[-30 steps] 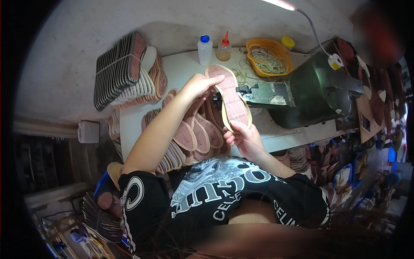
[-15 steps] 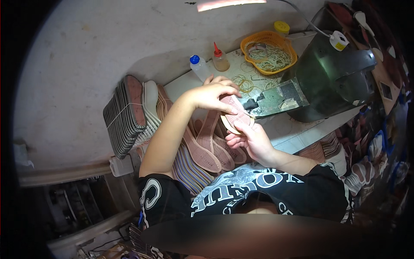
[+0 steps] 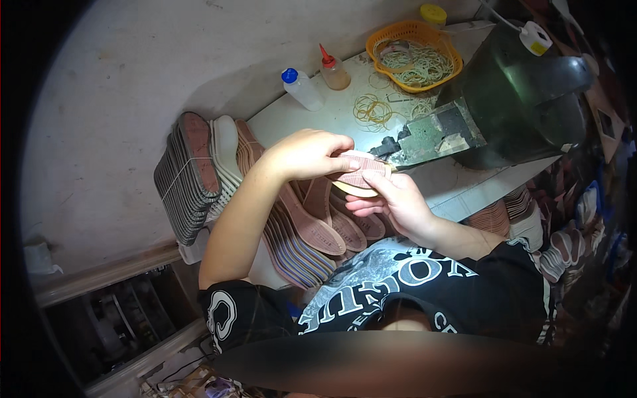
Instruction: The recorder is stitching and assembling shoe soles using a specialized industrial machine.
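A pinkish-brown shoe insole (image 3: 363,174) with a pale yellow edge lies between my two hands, just before the small working head (image 3: 385,147) of a dark green machine (image 3: 511,99). My left hand (image 3: 308,156) grips it from the left, thumb on its upper face. From the right, my right hand (image 3: 401,202) pinches its rounded end, thumb on top and fingers curled below. The far edge of the insole meets the machine head; whether they touch is hard to tell. Below my hands lie several loose pink insoles (image 3: 308,222), partly covered by my left forearm.
Bundled grey-edged insoles (image 3: 186,182) and a white stack (image 3: 225,142) lean at the left by the wall. Behind my hands stand a blue-capped bottle (image 3: 302,89), a red-tipped bottle (image 3: 334,69), loose rubber bands (image 3: 373,113) and an orange basket (image 3: 375,56) of bands. More insoles (image 3: 491,219) lie right.
The insole has turned from a steep slant to lying more crosswise at the machine head. My left hand has swung lower and its fingers are more tucked in. The whole view has shifted slightly.
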A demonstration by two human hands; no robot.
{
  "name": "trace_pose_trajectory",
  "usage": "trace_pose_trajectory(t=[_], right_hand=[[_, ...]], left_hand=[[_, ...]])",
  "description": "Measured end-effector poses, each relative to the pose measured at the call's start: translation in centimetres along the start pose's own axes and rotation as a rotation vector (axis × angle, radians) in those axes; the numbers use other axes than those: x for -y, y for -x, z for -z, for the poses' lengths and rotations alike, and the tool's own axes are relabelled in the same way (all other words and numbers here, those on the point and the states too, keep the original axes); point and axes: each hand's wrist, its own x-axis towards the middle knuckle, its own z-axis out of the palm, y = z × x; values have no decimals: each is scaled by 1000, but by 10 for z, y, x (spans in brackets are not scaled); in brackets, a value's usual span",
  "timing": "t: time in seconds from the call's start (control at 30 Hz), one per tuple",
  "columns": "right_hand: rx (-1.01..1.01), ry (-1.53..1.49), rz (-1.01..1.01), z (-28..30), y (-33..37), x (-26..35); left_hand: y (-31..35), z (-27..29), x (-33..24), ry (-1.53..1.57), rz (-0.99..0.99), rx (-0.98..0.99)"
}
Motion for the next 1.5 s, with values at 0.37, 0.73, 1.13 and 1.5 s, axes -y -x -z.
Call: trace_pose_trajectory(t=[0.37,0.73,1.13,1.5], right_hand=[[31,-46,17,7,-2,-4],[47,-2,-3,13,-6,2],[89,-45,-45,19,-7,5],[337,295,-114,39,52,26]], left_hand=[[20,-34,-18,286,204,-108],[21,-58,-29,450,383,-92],[22,-69,-42,774,451,-200],[13,-63,-37,1026,447,-197]])
